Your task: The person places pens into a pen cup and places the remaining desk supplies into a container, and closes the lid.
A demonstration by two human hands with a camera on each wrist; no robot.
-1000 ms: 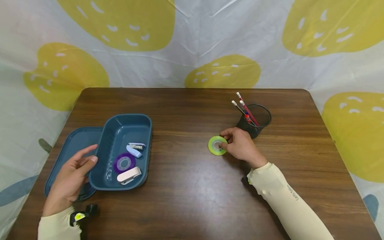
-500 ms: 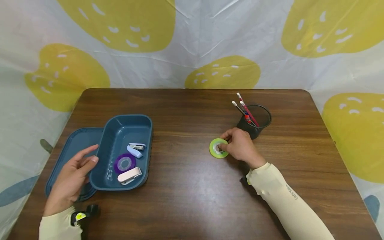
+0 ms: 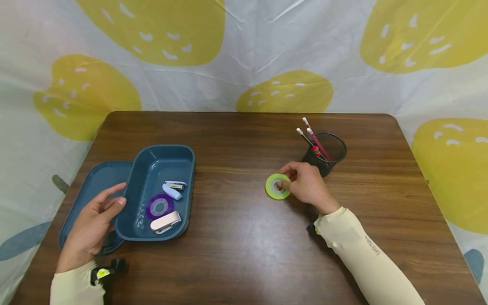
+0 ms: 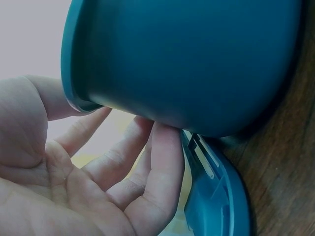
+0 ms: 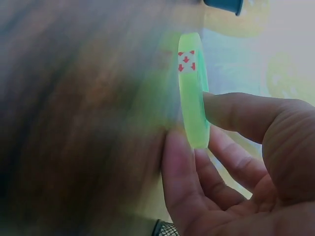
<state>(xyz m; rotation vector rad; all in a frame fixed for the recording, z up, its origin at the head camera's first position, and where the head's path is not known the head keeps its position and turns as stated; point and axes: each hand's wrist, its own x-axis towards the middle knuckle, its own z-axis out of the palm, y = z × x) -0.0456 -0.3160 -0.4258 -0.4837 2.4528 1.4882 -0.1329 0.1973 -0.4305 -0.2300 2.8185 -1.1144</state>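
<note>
My right hand (image 3: 306, 182) pinches a green roll of tape (image 3: 272, 192), thumb at its centre hole. In the right wrist view the roll (image 5: 192, 105) stands edge-on close over the tabletop, a patch of red arrows on its rim. At the left, my left hand (image 3: 89, 226) touches the side of a blue plastic box (image 3: 133, 169), thumb and index fingertips right at the rim. Other fingers lie against its outer wall (image 4: 197, 59) in the left wrist view. Inside the box are a purple roll of tape (image 3: 150, 210), a light-blue mini stapler (image 3: 172, 191) and a pale pink stapler-like item (image 3: 164, 221).
A blue lid (image 3: 93, 182) lies partly under the box's left side. Behind my right hand stands a black mesh pen cup (image 3: 318, 164) with several pencils (image 3: 318, 144). Patterned cloth (image 3: 251, 55) hangs behind the wooden table (image 3: 236, 254).
The green tape roll dips a little and comes back up, still pinched in my right hand. My left hand stays at the box.
</note>
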